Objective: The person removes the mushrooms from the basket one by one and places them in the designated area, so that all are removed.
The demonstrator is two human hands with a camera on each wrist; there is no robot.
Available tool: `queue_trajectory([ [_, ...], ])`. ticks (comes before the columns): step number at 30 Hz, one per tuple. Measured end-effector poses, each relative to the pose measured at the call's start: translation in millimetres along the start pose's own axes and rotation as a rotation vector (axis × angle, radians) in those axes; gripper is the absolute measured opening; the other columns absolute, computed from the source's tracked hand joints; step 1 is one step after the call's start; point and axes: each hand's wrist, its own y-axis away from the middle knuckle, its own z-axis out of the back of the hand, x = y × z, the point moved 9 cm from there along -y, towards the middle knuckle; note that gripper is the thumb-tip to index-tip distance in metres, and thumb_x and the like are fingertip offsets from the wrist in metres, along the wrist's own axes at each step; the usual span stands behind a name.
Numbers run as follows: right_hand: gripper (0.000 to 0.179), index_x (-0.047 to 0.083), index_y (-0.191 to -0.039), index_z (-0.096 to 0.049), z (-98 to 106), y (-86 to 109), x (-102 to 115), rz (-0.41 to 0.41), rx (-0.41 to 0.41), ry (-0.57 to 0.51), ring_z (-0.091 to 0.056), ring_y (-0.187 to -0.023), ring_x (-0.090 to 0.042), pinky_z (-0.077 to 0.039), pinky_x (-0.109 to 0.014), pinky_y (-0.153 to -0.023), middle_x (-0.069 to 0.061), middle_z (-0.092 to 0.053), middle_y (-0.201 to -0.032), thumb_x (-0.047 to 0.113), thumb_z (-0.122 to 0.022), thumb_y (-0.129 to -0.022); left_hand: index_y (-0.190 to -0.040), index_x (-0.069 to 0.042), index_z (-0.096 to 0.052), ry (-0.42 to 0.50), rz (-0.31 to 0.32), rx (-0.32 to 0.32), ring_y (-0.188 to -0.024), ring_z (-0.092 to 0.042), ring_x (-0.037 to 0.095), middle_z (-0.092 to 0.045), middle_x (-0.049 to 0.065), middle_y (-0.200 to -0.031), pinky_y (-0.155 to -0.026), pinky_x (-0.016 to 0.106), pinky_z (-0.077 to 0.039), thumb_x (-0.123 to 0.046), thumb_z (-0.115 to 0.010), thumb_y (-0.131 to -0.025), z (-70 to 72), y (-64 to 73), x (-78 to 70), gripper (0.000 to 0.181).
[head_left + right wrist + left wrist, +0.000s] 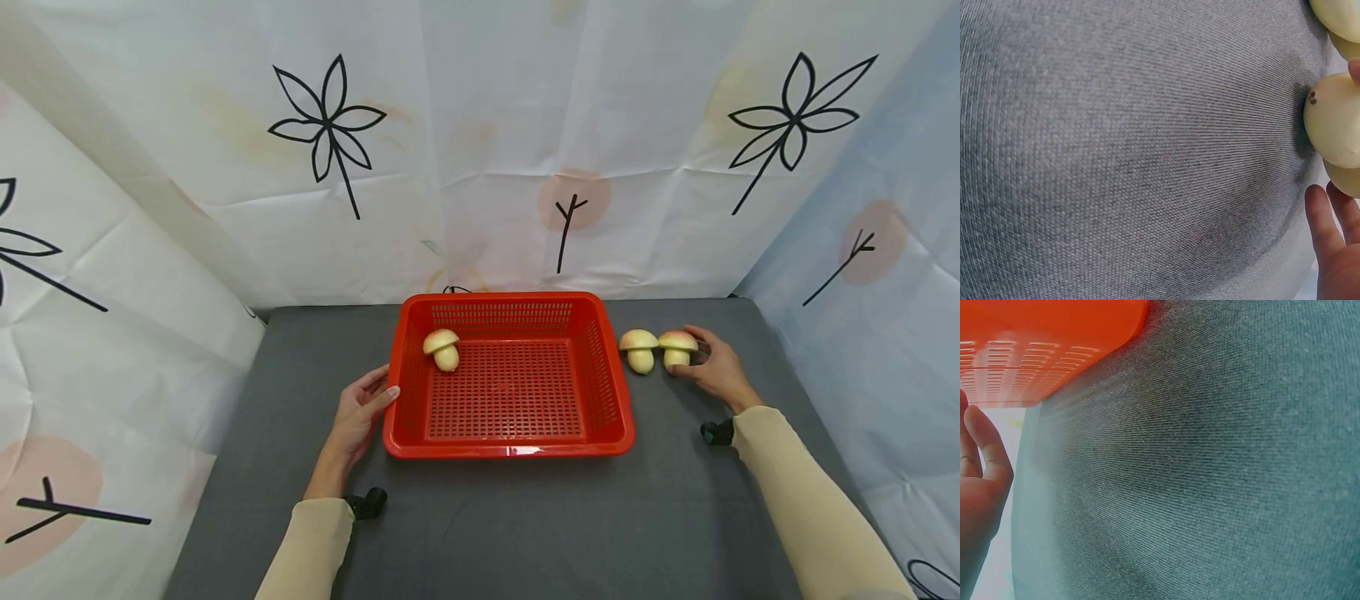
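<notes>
A red plastic basket [510,448] with slotted walls stands on the grey table. Inside it, near the left wall, lies a toy mushroom [441,348] with a pale stem and a yellow-red cap. My left hand [358,417] holds the basket's left rim, thumb at the top edge; the left wrist view shows its thumb and fingers by the basket wall [1054,337]. To the right of the basket, my right hand [716,367] grips a second mushroom [677,347] between thumb and fingers. Beside that one, a third mushroom [640,350] lies close to the basket's right side.
White cloth panels [480,150] with black leaf drawings rise behind the table and on both sides. Grey fabric [525,525] covers the tabletop. Dark wrist straps [366,503] show at both cuffs.
</notes>
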Motion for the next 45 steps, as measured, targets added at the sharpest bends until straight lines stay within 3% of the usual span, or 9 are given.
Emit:
queue_trajectory([
  [13, 0.090, -0.007, -0.157, -0.023, 8.0, 2.9, 3.3, 0.001, -0.030, -0.035, -0.036, -0.133, -0.059, -0.041, -0.065, -0.101, -0.038, -0.027, -0.154, 0.011, -0.079, -0.089, -0.145, 0.013, -0.041, 0.002, -0.003, 0.011, -0.108, -0.065, 0.014, -0.063, 0.005, -0.122, -0.092, 0.027, -0.055, 0.005, -0.059, -0.098, -0.8, 1.2, -1.3, 0.052],
  [19, 0.087, -0.008, -0.155, -0.026, 17.5, 5.5, 10.8, 0.048, -0.075, -0.007, -0.036, -0.133, -0.058, -0.039, -0.065, -0.102, -0.038, -0.030, -0.153, 0.011, -0.079, -0.089, -0.145, 0.013, -0.041, 0.003, 0.001, 0.006, -0.108, -0.065, 0.013, -0.063, 0.005, -0.122, -0.092, 0.027, -0.055, 0.006, -0.059, -0.098, -0.7, 1.2, -0.8, 0.052],
  [33, 0.090, -0.002, -0.157, -0.028, 28.9, 17.7, 55.7, 0.149, -0.118, 0.008, -0.031, -0.139, -0.052, -0.033, -0.067, -0.107, -0.032, -0.032, -0.155, 0.014, -0.082, -0.087, -0.146, 0.012, -0.041, 0.001, 0.003, 0.002, -0.107, -0.065, 0.013, -0.063, 0.004, -0.122, -0.092, 0.027, -0.055, 0.005, -0.059, -0.098, -0.1, 1.8, -0.4, 0.052],
  [45, 0.087, 0.004, -0.156, -0.037, 24.7, 27.5, 110.6, 0.254, -0.117, -0.020, -0.036, -0.138, -0.048, -0.032, -0.065, -0.108, -0.025, -0.038, -0.154, 0.013, -0.084, -0.084, -0.146, 0.011, -0.042, -0.007, 0.012, -0.005, -0.110, -0.064, 0.015, -0.061, 0.010, -0.127, -0.092, 0.027, -0.055, 0.003, -0.061, -0.098, 1.0, 2.0, 0.7, 0.053],
])
